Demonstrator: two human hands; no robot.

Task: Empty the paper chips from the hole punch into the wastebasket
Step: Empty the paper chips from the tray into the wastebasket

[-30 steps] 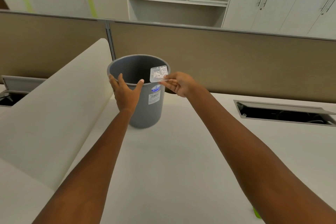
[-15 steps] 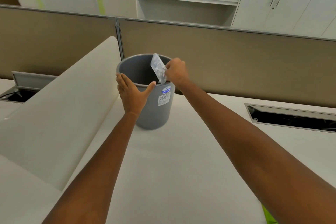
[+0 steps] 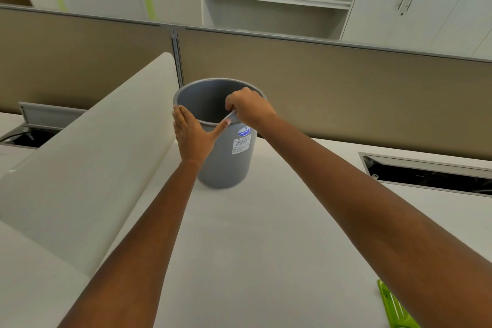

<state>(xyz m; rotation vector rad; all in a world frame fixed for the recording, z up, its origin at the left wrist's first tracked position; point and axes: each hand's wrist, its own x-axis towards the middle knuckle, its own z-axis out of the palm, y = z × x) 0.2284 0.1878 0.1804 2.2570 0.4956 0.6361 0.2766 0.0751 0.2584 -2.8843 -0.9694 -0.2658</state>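
A grey round wastebasket [image 3: 226, 165] stands upright on the white desk, a white label and a blue sticker on its side. My left hand [image 3: 192, 136] grips its near rim, thumb stretched along the edge. My right hand [image 3: 249, 108] is over the basket's mouth at the near right rim, fingers closed on a clear plastic chip tray [image 3: 231, 116]; the tray is turned edge-on and mostly hidden by the fingers. I cannot see any chips. A bright green piece [image 3: 394, 307], perhaps the hole punch, lies at the bottom right, partly behind my right forearm.
A cream curved divider [image 3: 87, 157] slopes along the left of the basket. A tan partition [image 3: 346, 88] runs behind the desk. Open cable trays sit at the right [image 3: 431, 176] and far left [image 3: 29, 136]. White cabinets and shelves fill the background.
My right hand has tipped the clear tray from flat with chips showing to edge-on and lowered it into the basket's mouth. The left hand stays on the rim.
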